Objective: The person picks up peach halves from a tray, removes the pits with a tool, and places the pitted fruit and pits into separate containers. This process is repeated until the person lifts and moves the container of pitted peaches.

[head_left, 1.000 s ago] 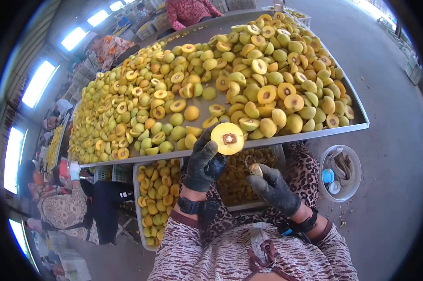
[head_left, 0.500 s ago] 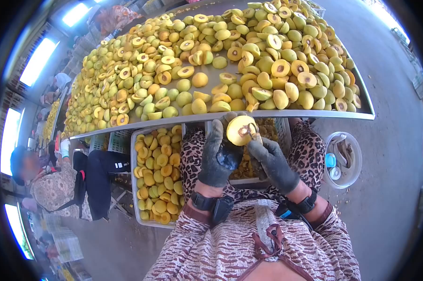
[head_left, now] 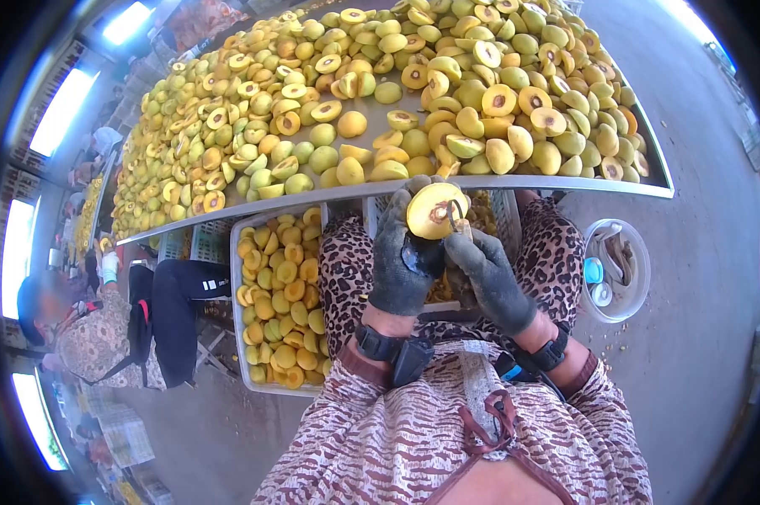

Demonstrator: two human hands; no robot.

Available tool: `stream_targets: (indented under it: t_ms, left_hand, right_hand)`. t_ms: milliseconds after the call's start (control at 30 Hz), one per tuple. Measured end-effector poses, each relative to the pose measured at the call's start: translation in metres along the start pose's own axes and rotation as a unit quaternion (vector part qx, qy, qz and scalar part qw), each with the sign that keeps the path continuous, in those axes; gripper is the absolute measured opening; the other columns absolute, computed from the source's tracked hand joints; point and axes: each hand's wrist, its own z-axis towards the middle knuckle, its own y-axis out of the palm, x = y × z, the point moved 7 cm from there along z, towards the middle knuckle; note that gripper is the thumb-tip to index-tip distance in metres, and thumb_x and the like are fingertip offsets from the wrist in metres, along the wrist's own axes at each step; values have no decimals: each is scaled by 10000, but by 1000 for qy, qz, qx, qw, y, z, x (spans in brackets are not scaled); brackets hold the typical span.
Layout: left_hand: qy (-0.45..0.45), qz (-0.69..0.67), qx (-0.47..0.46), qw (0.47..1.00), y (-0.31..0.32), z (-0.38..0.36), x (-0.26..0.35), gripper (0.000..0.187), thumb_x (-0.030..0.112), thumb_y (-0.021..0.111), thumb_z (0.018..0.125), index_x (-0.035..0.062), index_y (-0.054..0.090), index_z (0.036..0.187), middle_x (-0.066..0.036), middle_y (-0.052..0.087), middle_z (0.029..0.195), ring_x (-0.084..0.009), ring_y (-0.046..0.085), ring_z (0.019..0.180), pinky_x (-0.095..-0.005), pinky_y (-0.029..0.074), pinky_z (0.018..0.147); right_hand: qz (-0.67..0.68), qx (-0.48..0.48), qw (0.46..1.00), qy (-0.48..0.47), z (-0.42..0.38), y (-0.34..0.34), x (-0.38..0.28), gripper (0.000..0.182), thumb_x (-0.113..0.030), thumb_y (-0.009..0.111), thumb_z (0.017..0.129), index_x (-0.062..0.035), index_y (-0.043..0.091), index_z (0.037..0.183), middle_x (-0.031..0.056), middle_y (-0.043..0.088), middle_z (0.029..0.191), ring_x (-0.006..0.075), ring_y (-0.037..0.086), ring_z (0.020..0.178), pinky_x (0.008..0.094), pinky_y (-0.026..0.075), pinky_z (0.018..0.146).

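Observation:
Dark grey work gloves cover both hands. My left hand [head_left: 394,268] is closed around a halved yellow peach [head_left: 424,220], its cut face turned up toward me. A brown hollow marks the middle of that face. My right hand [head_left: 496,286] grips a small pitting tool [head_left: 452,215] with a thin, dark, curved metal end. This end rests at the peach's centre, beside the brown hollow. The tool's handle is mostly hidden in my fingers. Both hands are above my lap, just below the near edge of the metal table [head_left: 514,183].
Halved peaches [head_left: 533,99] are heaped across the table. Below it, a white crate [head_left: 241,337] of peach halves stands left of my legs, and another crate [head_left: 508,220] sits between them. A clear bucket [head_left: 641,290] is at right. A seated person [head_left: 102,337] works at left.
The table and crates sit slightly higher in view. My left hand and the peach have shifted up a little, and the tool's curved end has changed angle over the cut face.

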Motion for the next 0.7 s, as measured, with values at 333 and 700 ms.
stream_targets:
  t_ms: [333, 700]
  left_hand:
    - [69, 74, -51, 994, -1, -2, 11, 342, 268, 389, 1019, 24, 525, 1215, -128, 586, 1202, -239, 563, 1128, -383, 460, 996]
    - [54, 83, 6, 995, -18, -9, 17, 338, 244, 362, 1037, 4, 551, 1181, -141, 599, 1174, -208, 588, 1071, -345, 474, 958]
  right_hand:
    - [45, -61, 996, 43, 6, 10, 3, 251, -325, 535, 953, -96, 531, 851, -65, 442, 670, 5, 397, 494, 158, 280, 392]
    - [-285, -51, 952, -98, 36, -20, 18, 275, -241, 582, 921, 6, 568, 1042, 35, 611, 700, 192, 595, 571, 333, 450, 531]
